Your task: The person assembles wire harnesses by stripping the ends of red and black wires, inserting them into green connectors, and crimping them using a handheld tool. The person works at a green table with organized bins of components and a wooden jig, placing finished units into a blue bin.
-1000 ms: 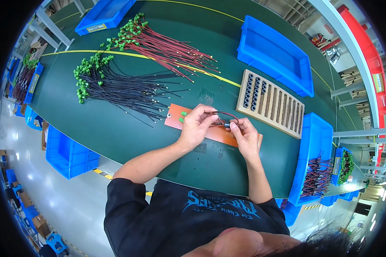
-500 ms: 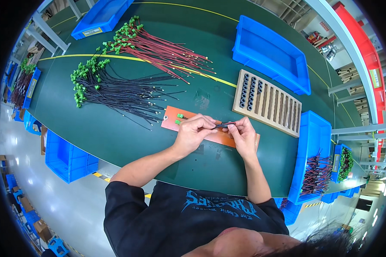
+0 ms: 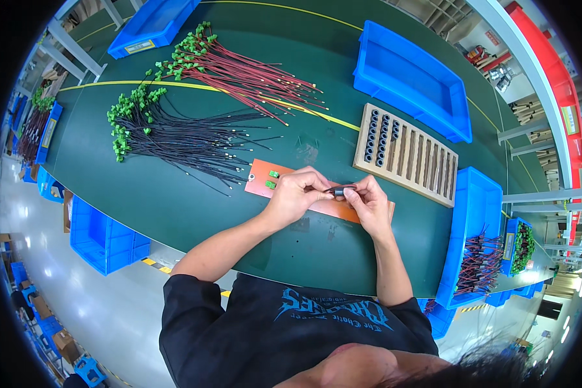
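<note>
Both your left hand point(image 3: 295, 194) and right hand point(image 3: 368, 202) are pinching a small black sleeve point(image 3: 338, 190) above the orange board point(image 3: 265, 179) near the desk's point(image 3: 174, 213) front edge, while the wooden rack point(image 3: 410, 154) is holding few sleeves.

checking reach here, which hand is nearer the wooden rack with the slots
Right. The right hand sits just below the wooden rack's near edge, holding a small dark part. The left hand is farther to the rack's left, over the orange board.
</note>
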`<state>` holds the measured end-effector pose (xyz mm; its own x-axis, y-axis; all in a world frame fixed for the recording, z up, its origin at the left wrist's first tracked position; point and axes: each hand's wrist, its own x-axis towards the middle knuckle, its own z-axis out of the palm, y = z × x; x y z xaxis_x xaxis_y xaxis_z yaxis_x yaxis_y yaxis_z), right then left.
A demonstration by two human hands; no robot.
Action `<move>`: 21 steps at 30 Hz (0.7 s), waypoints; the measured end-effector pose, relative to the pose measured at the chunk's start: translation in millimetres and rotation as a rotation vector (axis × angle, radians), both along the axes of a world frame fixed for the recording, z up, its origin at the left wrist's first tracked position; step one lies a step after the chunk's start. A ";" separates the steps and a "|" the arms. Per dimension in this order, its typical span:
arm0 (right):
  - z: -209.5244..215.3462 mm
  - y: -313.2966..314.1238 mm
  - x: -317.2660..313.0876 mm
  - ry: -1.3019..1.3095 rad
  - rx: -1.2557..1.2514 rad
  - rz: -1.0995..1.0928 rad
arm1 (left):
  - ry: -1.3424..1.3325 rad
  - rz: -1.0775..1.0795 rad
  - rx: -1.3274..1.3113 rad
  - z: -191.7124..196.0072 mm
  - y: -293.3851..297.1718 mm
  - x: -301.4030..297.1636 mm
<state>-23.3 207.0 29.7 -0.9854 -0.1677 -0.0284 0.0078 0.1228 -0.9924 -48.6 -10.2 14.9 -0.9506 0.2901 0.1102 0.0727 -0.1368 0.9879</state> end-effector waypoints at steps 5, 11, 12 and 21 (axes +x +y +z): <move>-1.0 0.7 -2.6 -0.004 0.042 0.009 | -0.009 -0.031 -0.126 2.0 -6.0 -3.5; -1.4 -0.5 -3.8 0.013 0.061 -0.009 | 0.153 0.059 -0.141 5.1 -6.1 1.6; -1.8 -0.2 -3.8 0.018 0.062 -0.012 | 0.160 0.071 -0.124 4.2 -4.9 1.7; -0.7 3.9 -4.0 -0.003 0.064 0.013 | 0.121 0.064 -0.159 4.8 -3.9 2.9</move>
